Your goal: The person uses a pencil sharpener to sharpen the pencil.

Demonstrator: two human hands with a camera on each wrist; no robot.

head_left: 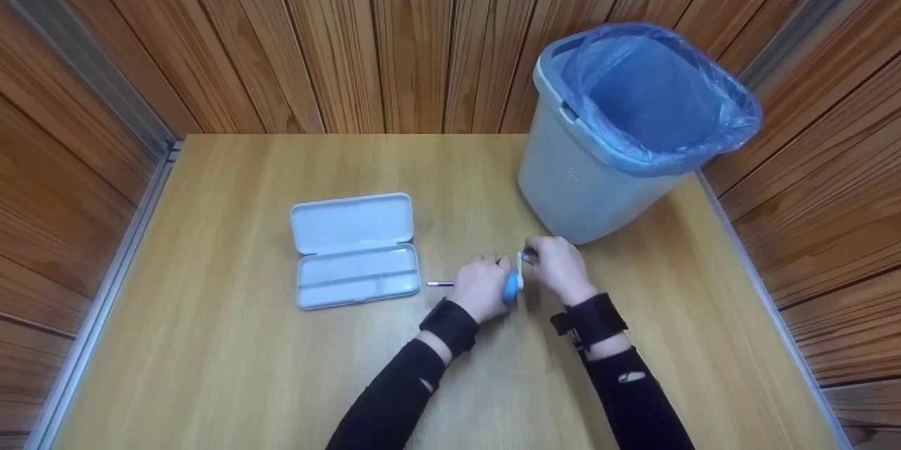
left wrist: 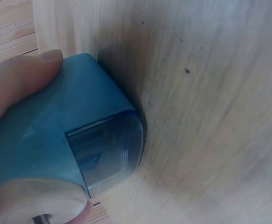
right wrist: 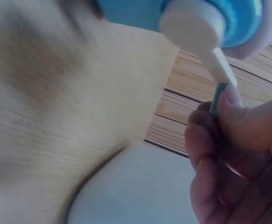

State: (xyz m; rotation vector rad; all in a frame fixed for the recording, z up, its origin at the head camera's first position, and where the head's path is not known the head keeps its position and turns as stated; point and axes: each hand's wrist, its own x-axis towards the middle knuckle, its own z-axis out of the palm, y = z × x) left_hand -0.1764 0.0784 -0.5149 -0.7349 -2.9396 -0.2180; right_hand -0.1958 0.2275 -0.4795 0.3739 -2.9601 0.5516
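The blue sharpener (head_left: 511, 288) sits on the bench (head_left: 211, 365) between the two hands, directly under the left hand (head_left: 482, 286), which is clamped around its body. Its white crank arm (right wrist: 220, 67) is on the right-hand side, so the right hand (head_left: 557, 265) is nearer to it and pinches the small dark knob (right wrist: 216, 99) at its end between thumb and curled fingers. The slim pencil (head_left: 440, 284) juts from the opposite side, past the left hand, its long axis running left to right, its outer end just beside the pencil case (head_left: 355, 225) but apart from it. The left wrist view shows a smooth, rounded blue shell, a glossy, see-through dark-blue window (left wrist: 110, 151) and a cream round face (left wrist: 38, 200); the dark stub there is cut off by the frame edge, though it is probably the pencil. The case lies open, pale and shallow, with a low ridge along its tray. Beyond the right hand stands a matte, pale grey bin (head_left: 591, 179) lined with a crinkled, translucent blue bag (head_left: 654, 94).
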